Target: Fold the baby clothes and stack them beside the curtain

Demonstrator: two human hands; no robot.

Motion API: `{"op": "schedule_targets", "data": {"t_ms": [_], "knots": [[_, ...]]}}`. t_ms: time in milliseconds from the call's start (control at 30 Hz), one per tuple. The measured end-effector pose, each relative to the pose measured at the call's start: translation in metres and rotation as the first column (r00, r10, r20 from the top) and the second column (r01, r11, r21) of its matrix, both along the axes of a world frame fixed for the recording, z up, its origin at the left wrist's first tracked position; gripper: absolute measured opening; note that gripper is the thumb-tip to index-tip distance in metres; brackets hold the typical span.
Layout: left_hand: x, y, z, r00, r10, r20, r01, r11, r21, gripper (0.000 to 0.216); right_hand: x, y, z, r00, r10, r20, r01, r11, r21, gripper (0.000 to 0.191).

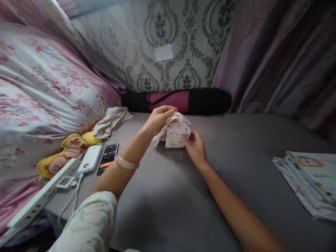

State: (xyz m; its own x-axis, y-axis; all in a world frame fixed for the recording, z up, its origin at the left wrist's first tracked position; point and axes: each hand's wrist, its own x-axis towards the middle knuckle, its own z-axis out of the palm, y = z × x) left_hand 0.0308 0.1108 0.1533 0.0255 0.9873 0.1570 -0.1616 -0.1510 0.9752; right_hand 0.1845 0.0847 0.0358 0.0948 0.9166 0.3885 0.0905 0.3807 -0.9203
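Note:
Between my two hands is a small white cloth garment point(176, 134) with a fine dark print, bunched up and partly folded over. My left hand point(159, 119), a pale bangle on its wrist, pinches the garment's upper edge. At the lower right side, my right hand point(195, 147) grips the edge between thumb and fingers. The garment is at the grey sheet's surface or just above it; I cannot tell which. Its far side is hidden behind the folds and my left hand.
A stack of folded printed cloths point(309, 182) lies at right. At left are a crumpled cloth point(112, 120), a phone point(108, 157), a white power bank point(90, 159), a power strip point(39, 199) with cables and a yellow plush point(60, 157). A black and maroon bag point(170, 101) lies along the wall.

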Motion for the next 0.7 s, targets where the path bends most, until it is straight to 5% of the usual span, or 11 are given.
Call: {"op": "schedule_targets", "data": {"t_ms": [100,300,500,600,700], "knots": [[0.006,-0.001,-0.005,1.000,-0.027,0.004,0.027,0.999,-0.042,0.023,0.011,0.003,0.010,0.997,0.065,-0.049,-0.067,0.997,-0.038,0.034],[0.002,-0.001,-0.012,0.997,-0.049,-0.063,0.045,0.997,-0.062,0.036,0.024,-0.006,0.036,0.998,-0.032,0.051,0.032,0.999,-0.001,0.026],[0.021,-0.017,-0.017,0.997,-0.045,-0.064,0.045,0.999,-0.006,0.062,0.003,-0.043,0.053,0.947,0.229,0.227,-0.244,0.969,0.040,0.023],[0.022,-0.021,-0.021,0.995,-0.096,-0.031,0.096,0.995,-0.005,0.061,0.003,-0.048,0.054,0.882,0.329,0.338,-0.372,0.925,0.071,0.035],[0.015,-0.022,-0.022,0.995,-0.100,-0.009,0.100,0.995,-0.023,0.053,0.014,-0.039,0.056,0.870,0.342,0.356,-0.382,0.923,0.047,0.026]]}}
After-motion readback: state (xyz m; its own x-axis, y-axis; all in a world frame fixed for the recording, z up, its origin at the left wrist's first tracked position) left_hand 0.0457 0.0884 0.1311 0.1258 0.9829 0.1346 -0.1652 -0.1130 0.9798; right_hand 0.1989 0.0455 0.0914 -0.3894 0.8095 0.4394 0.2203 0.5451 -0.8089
